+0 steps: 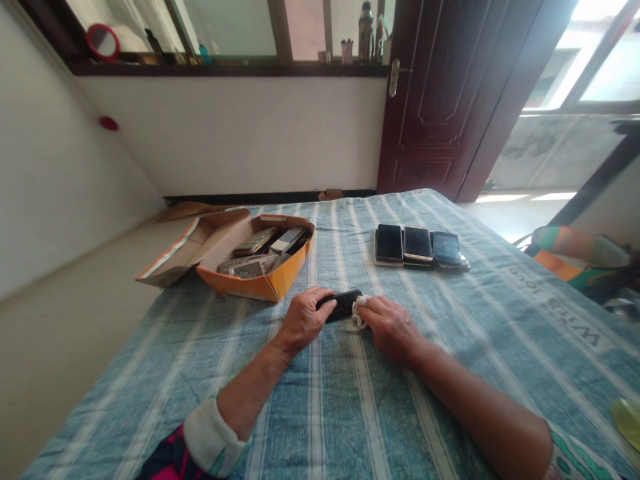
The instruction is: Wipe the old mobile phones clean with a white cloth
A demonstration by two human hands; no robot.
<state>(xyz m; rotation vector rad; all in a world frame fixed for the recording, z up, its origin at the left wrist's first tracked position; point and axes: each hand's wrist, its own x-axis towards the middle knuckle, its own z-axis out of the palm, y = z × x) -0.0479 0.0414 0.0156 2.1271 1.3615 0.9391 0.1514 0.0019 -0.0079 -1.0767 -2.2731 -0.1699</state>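
Observation:
My left hand (306, 317) is closed around one end of a black keypad phone (345, 305), its thumb lying on the front. In my right hand (393, 327) is a crumpled white cloth (359, 312), pinched between the fingers at the phone's right end. Part of the cloth is hidden under those fingers. Beyond my left hand stands an open orange cardboard box (280, 277) holding several old phones (253, 267). Past my right hand lie three short stacks of phones side by side, topped by a black phone (389, 242), a gold-edged phone (418, 243) and a greyish phone (447, 247).
A blue and white striped cloth (345, 413) covers the surface under my hands. The box's lid flap (185, 250) hangs out to the left. Behind are a white wall (240, 133) and a dark red door (440, 100). Something yellowish (626, 420) sits at the right edge.

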